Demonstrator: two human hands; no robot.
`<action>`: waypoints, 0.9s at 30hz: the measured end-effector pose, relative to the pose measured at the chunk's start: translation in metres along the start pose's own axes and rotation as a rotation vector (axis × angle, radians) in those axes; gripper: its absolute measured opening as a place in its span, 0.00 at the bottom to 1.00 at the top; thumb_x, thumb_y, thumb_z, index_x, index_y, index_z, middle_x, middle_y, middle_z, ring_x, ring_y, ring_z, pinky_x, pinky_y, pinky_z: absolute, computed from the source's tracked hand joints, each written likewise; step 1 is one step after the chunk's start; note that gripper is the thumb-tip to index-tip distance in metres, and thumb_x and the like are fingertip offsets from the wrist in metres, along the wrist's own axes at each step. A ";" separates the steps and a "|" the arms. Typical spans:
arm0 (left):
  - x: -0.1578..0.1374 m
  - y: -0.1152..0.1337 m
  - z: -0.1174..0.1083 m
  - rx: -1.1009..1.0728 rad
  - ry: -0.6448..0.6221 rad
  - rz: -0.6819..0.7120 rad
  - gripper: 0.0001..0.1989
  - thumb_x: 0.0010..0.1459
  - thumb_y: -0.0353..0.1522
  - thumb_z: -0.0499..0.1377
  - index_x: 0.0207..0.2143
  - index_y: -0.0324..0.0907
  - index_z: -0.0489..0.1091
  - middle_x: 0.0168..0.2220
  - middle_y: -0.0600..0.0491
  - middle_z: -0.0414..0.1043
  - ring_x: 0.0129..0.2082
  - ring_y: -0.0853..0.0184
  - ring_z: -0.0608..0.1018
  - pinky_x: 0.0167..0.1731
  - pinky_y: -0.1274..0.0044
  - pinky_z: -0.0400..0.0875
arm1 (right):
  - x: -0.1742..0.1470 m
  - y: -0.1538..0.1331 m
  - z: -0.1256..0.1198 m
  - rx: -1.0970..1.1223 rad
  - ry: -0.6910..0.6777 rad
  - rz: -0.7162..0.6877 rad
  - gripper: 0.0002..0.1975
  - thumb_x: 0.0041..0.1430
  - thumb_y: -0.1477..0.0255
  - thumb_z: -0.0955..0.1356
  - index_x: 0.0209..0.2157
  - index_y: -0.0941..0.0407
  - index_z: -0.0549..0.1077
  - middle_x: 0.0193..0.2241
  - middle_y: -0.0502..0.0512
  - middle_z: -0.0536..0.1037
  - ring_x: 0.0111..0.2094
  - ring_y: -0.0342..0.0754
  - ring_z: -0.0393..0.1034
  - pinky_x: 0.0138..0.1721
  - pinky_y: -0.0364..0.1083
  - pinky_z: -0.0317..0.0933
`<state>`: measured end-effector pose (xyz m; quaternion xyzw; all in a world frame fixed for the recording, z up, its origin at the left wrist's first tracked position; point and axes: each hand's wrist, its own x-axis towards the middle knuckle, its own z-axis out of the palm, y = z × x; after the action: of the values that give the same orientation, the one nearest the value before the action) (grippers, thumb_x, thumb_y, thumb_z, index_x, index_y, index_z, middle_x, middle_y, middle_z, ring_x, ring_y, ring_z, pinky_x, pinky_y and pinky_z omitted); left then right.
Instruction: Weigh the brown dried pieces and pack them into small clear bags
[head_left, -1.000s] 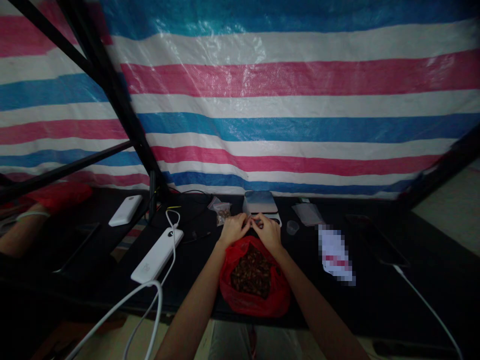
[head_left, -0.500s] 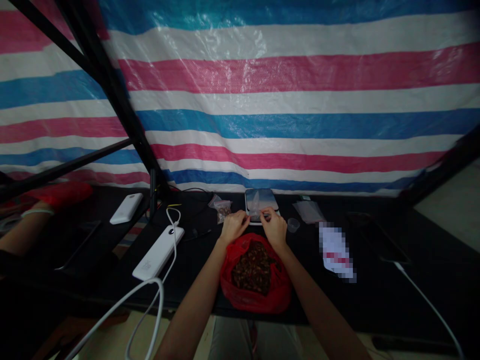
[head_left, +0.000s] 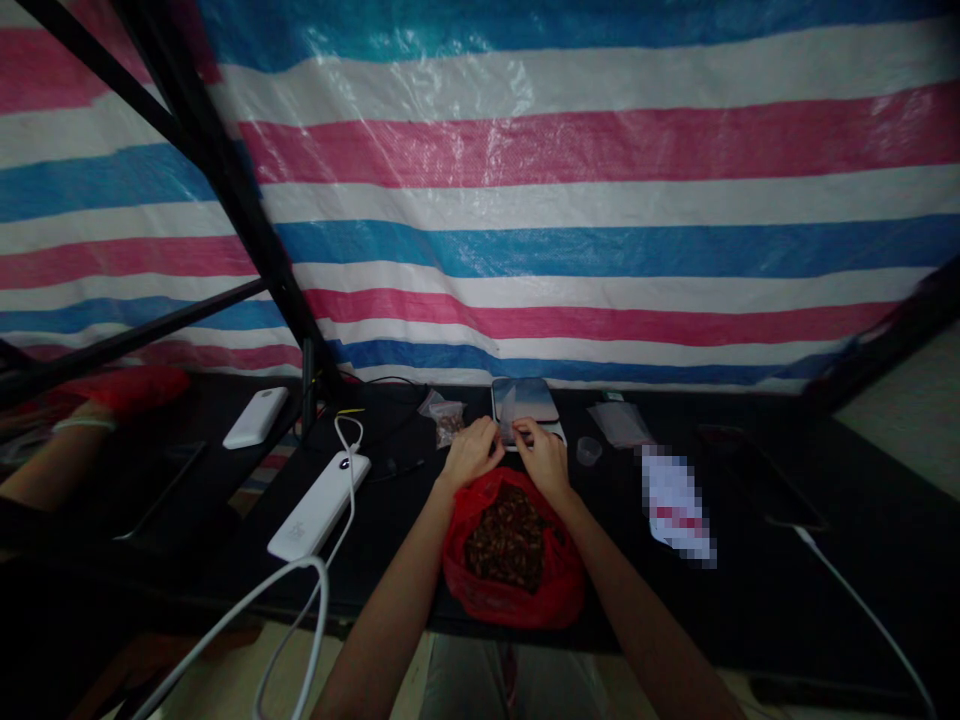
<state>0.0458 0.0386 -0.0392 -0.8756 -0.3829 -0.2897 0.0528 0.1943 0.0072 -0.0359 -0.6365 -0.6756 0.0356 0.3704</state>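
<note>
Your right hand [head_left: 545,460] has parted slightly from your left hand [head_left: 471,452] since a second ago, and a clear bag [head_left: 508,408] now shows upright near their fingertips.
Behind your table hangs a striped sheet [head_left: 570,145]; below it runs the black table [head_left: 750,600]. Between your forearms sits the red bag [head_left: 517,606], open on its brown bits [head_left: 504,545]. Off to your left lies a white power bank [head_left: 315,512]. Just beyond your hands is the scale [head_left: 536,398], with the clear bag partly in front of it. Your fingers on both hands are bunched narrow by the clear bag's lower part; which of them grip it, I cannot tell. Near your right hand stands the cup [head_left: 589,452].
</note>
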 end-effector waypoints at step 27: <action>0.003 0.011 -0.009 0.052 0.006 0.185 0.24 0.53 0.39 0.51 0.51 0.40 0.58 0.53 0.46 0.61 0.55 0.60 0.60 0.56 0.61 0.41 | 0.009 0.025 0.020 0.436 -0.027 0.151 0.12 0.48 0.67 0.65 0.33 0.56 0.76 0.24 0.53 0.77 0.22 0.45 0.68 0.27 0.43 0.62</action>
<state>0.0509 0.0297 -0.0285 -0.9047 -0.3075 -0.2761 0.1034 0.2045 0.0284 -0.0590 -0.5896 -0.6074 0.2169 0.4862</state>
